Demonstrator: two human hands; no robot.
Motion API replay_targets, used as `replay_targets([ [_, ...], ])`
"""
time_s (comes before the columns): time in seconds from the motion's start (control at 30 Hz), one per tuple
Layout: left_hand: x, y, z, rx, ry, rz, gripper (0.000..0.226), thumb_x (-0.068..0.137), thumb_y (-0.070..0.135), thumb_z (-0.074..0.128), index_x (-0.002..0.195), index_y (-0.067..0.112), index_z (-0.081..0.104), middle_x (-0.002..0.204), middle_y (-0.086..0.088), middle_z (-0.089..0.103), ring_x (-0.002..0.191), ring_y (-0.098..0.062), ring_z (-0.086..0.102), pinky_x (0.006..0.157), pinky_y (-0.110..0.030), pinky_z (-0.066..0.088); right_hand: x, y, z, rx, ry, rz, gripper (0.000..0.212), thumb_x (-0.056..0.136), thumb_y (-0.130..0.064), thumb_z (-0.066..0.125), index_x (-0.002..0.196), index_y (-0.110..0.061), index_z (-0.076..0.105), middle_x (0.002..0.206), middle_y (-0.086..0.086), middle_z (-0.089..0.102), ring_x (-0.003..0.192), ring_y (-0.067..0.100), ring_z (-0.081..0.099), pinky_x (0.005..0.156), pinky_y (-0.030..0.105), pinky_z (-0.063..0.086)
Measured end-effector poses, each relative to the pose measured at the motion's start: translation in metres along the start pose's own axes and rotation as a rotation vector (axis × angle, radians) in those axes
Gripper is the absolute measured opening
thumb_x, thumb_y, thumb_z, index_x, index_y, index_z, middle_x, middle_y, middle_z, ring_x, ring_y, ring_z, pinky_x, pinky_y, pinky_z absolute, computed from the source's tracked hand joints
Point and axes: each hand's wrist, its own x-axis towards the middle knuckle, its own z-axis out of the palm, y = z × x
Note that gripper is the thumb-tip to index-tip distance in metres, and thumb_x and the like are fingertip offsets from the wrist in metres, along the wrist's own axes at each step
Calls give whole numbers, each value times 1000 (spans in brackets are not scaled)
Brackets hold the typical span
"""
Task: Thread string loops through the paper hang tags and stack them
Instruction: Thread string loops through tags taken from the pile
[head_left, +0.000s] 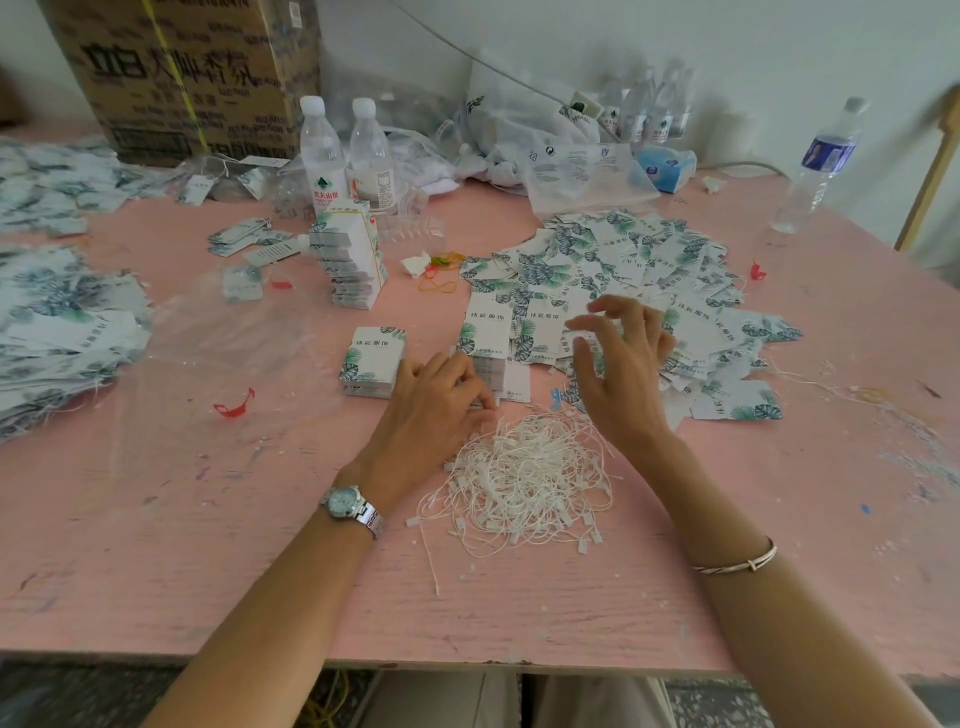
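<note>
We see a pink surface (208, 561) filling the view, with a cardboard box (182, 78) at eleven o'clock. A wide scatter of leaf-printed hang tags (613, 260) lies at one o'clock. A white tangle of string loops (524, 478) sits just below centre. Our right hand (623, 374) hovers over the scatter's near edge, fingers (636, 314) spread, holding nothing. Our left hand (431, 400) rests at the tangle's eleven o'clock edge, fingers (465, 376) curled down. We cannot tell whether they pinch a string. A small neat stack of tags (371, 361) lies just beside that hand, at its eleven o'clock.
</note>
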Motion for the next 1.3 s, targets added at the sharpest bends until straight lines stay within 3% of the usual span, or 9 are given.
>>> replay_targets([
  [0.13,1,4,2,0,174,28,18,91,34,69,95,17,70,95,0,59,88,-19,57,77,-35,37,-6,-6,-1,233,-247,-123,35,98,-38,49,99,-14,75,106,-4,63,107,20,45,90,40,31],
  [0.23,2,7,2,23,273,20,18,93,34,67,95,17,69,93,0,57,85,-17,55,76,-29,27,-12,-14,4,400,-445,-116,34,93,-47,57,93,-19,77,104,-9,63,106,19,44,97,40,33],
  [0.4,2,6,0,12,336,-14,21,97,35,61,94,16,68,95,-2,58,84,-19,58,78,-26,24,-14,-22,11,643,-499,-38,11,84,-26,77,87,-16,78,96,-3,66,102,24,49,95,33,35],
  [0.63,1,5,0,-12,451,-172,27,103,33,47,97,13,64,99,-5,57,86,-19,54,77,-30,29,-9,-14,1,965,-696,142,6,85,-17,75,81,-12,75,98,-7,65,96,15,56,92,45,36],
  [0.73,2,4,0,-51,515,-244,26,103,30,46,95,11,62,100,-6,57,85,-21,54,78,-29,27,-6,-12,-3,1046,-779,161,8,85,-15,72,78,-18,73,96,0,63,92,21,53,84,38,36],
  [0.93,2,2,-1,-181,746,-337,22,102,25,44,96,9,57,101,-9,54,82,-13,47,77,-35,34,-5,-10,-5,873,-929,39,7,84,-8,68,84,-1,70,91,-5,65,89,14,59,90,28,44],
  [1.07,0,3,-2,-231,899,-285,14,100,20,43,97,10,52,100,-7,50,87,-3,39,79,-31,33,-6,-9,-2,700,-934,-19,16,81,-19,69,85,-3,71,93,-7,66,92,9,62,110,52,29],
  [1.23,0,4,1,-274,959,-225,16,104,26,40,98,15,49,102,0,44,88,-2,38,79,-32,36,-6,-10,-3,674,-905,-23,17,81,-23,70,87,-7,72,94,-2,67,91,8,59,102,42,33],
  [1.3,0,4,2,-278,949,-226,21,106,31,38,98,15,49,101,0,45,87,-2,39,78,-36,37,-7,-11,-2,709,-859,-19,12,86,-18,72,87,-7,72,93,3,67,91,18,61,98,44,39],
])
